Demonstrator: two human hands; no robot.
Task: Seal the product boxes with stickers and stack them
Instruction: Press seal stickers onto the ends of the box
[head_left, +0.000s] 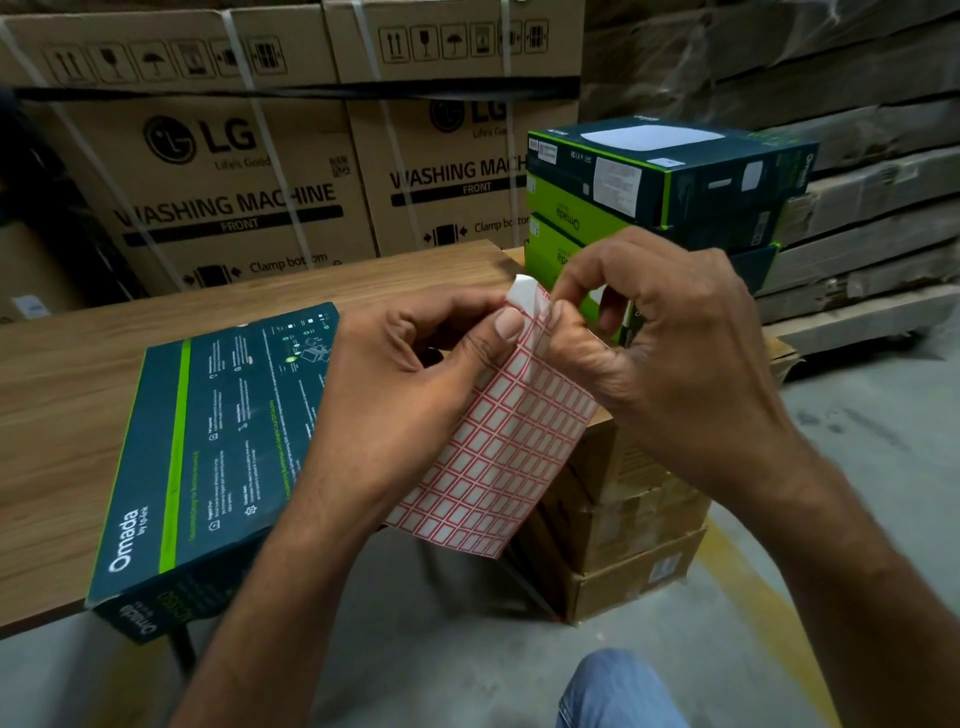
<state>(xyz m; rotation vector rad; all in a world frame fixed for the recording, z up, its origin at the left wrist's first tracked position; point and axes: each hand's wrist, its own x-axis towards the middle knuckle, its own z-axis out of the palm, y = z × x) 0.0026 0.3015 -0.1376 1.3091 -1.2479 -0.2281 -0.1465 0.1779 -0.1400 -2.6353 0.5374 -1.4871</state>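
Single head-worn wide-angle view, forward and down, close above the table (78, 374).

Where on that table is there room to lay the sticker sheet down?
Bare wood lies left of the flat box on the table, and behind it toward the stacked boxes. The right end is crowded by that stack.

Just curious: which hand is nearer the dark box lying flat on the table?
Left. The left hand is by the right edge of the dark box; the right hand is beyond the sticker sheet.
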